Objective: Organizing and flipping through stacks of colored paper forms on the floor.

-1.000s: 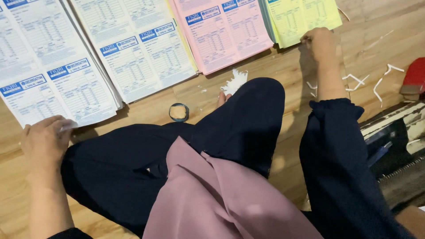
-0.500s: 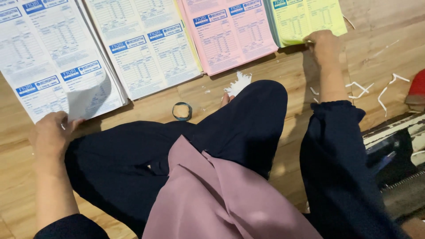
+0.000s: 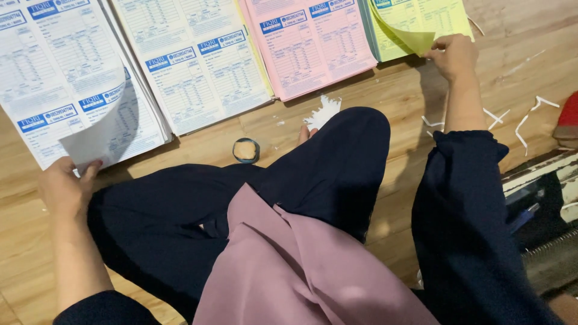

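Left hand: the left hand (image 3: 63, 189) is pinched shut on the lifted corner of a white sheet (image 3: 99, 129), peeled up from the white form stack (image 3: 60, 72) at the far left of the wooden floor (image 3: 373, 96).
Right hand: the right hand (image 3: 453, 55) is closed on the curled edge of a yellow sheet (image 3: 404, 37), raised off the yellow form stack (image 3: 415, 21) at the far right of the row.
Risk of a double pick: the sheets look thin, so either pinch could lift two at once; I cannot tell whether each hand has only one.
Risk of a crease or tear: both sheets bend sharply at the grip, and a quick pull sideways could fold or rip the corner.
Risk of shifting stacks: dragging a sheet rather than lifting it could skew the pile beneath and push it against its neighbour.
Between the two: a second white form stack (image 3: 198, 57) and a pink form stack (image 3: 310, 45) lie side by side, edges overlapping or touching.
In the way: the person's crossed legs in dark trousers (image 3: 313, 174) and a mauve cloth (image 3: 289, 271) fill the space before the row, so both arms reach around them.
Loose bits: a small round pot (image 3: 245, 150) sits just beside the knee, a crumpled white scrap (image 3: 322, 112) near it, and white paper strips (image 3: 530, 117) lie scattered to the right.
Right edge: a dark machine part (image 3: 542, 210) and a red object (image 3: 567, 120), only partly in view.
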